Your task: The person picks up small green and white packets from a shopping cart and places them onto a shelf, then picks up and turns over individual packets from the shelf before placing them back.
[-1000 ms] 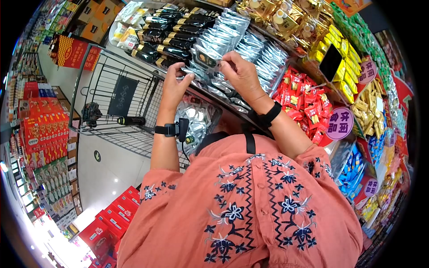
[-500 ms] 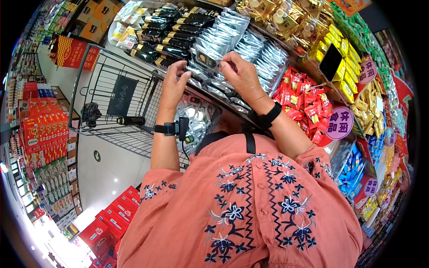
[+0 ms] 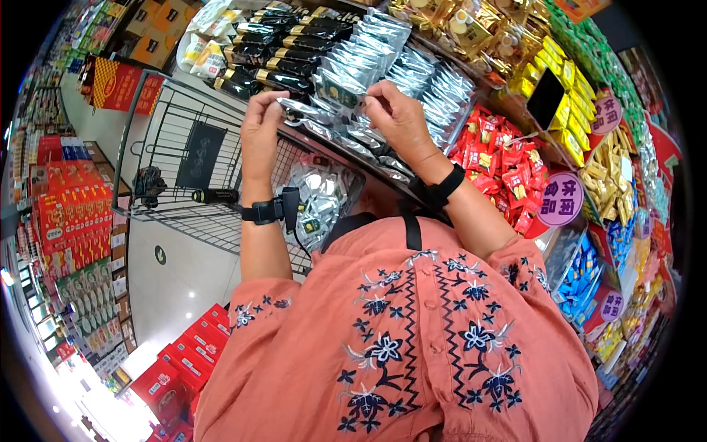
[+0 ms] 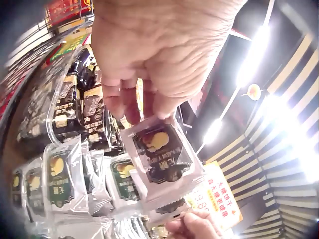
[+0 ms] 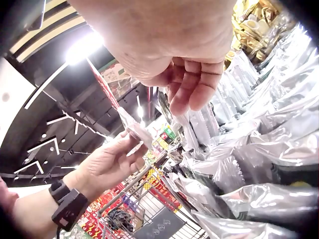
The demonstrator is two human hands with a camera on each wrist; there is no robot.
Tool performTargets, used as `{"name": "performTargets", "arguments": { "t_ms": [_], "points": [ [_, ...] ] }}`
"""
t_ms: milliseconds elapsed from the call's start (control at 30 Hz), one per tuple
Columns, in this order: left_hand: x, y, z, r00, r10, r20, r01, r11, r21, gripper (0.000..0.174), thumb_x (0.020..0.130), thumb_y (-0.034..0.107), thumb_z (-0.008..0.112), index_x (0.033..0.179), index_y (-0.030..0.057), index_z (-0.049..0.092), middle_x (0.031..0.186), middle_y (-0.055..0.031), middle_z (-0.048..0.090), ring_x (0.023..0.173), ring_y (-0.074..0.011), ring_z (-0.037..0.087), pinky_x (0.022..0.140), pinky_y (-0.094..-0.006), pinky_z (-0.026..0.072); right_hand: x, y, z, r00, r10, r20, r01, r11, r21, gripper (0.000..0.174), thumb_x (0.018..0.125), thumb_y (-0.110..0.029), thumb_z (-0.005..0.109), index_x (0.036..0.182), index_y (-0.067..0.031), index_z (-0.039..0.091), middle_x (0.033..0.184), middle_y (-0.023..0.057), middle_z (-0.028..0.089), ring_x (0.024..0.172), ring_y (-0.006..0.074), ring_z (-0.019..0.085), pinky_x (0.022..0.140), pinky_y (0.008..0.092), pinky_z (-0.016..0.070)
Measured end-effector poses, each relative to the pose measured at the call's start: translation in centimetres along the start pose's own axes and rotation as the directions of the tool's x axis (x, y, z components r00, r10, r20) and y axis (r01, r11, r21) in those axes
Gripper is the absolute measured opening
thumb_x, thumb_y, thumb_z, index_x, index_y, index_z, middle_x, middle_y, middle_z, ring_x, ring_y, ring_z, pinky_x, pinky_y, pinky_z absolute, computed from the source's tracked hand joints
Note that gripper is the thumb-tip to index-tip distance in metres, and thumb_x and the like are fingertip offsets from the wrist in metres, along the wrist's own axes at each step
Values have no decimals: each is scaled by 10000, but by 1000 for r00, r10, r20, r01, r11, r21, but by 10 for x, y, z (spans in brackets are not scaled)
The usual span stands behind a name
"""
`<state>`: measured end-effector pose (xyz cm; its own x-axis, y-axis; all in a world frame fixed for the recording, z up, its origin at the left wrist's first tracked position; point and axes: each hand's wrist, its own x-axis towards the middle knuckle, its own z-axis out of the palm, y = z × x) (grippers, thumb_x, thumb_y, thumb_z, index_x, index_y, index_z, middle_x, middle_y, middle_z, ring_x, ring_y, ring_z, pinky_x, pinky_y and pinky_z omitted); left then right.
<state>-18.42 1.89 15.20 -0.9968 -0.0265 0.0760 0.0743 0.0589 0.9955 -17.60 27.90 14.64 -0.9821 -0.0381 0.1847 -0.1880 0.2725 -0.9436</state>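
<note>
The left hand point(image 3: 259, 125) is pinching a silver packet point(image 4: 160, 158) in its closed grip, and the right hand point(image 3: 396, 118) is pinching a second packet point(image 3: 340, 88) with curled fingers.

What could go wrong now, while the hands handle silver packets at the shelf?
1. The left hand pinches a packet only by its edge, so it might slip and fall.
2. The right hand seems to pinch one of the loosely stacked packets; pulling it could drag others over the edge.
3. A dropped packet may miss the cart below.
</note>
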Motion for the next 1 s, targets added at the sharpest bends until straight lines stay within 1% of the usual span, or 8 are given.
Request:
{"name": "performTargets", "arguments": {
  "t_ms": [300,400,433,533,733,833,933,1000],
  "points": [
    [1,-5,9,995,-62,-81,40,967,-250,162,1052,142,566,1176,64,637,1116,-26,689,968,-75,630,814,-238,520,1,2,0,999,-33,-16,33,999,0,116,928,-103,654,1007,-22,632,857,117,682,693,213,683,644,302,526],
    [2,-3,19,999,-41,-9,39,985,-169,165,1045,150,583,1178,67,638,1077,-11,679,971,-74,631,790,-232,514,0,-5,-2,996,87,23,-89,986,142,109,951,-100,629,1010,-10,612,866,95,666,679,174,693,611,282,534],
    [1,5,25,996,-94,2,94,992,-82,162,1029,155,581,1154,79,652,983,31,652,857,-55,577,722,-206,463,-1,-11,-3,987,150,53,-157,965,212,106,961,-99,618,1012,-7,604,868,86,661,676,160,697,600,275,538],
    [8,-2,36,993,-70,92,75,996,-49,153,1022,163,590,1140,96,660,976,42,646,838,-42,550,705,-192,444,0,-12,-6,961,258,95,-275,915,294,103,985,-100,586,1015,-3,574,867,69,649,682,149,708,598,269,565],
    [7,5,59,999,-47,23,44,993,109,156,1006,133,604,1106,23,651,870,38,614,751,-47,508,670,-225,442,-1,-2,-8,957,256,137,-290,826,482,163,1012,-140,607,1086,-2,566,855,55,647,750,148,701,647,259,570],
    [6,7,64,996,-75,43,70,991,114,160,1003,134,606,1111,25,654,874,24,623,760,-60,525,690,-235,458,-3,-1,-9,971,208,116,-237,889,392,236,960,-162,686,1110,3,610,855,60,645,781,105,665,686,242,558],
    [4,8,67,996,-52,79,42,991,124,168,1001,130,606,1120,21,656,874,2,635,783,-75,558,723,-246,476,-6,0,-13,979,154,134,-168,981,96,288,934,-173,727,1159,-13,645,863,30,664,775,67,625,684,228,528],
    [0,13,66,995,-28,94,16,991,132,175,1000,127,606,1127,20,659,889,-15,648,810,-86,585,748,-256,489,-8,-4,-16,976,172,137,-189,974,125,288,932,-172,731,1160,-17,651,866,17,669,751,62,623,674,229,519]
  ]
}}
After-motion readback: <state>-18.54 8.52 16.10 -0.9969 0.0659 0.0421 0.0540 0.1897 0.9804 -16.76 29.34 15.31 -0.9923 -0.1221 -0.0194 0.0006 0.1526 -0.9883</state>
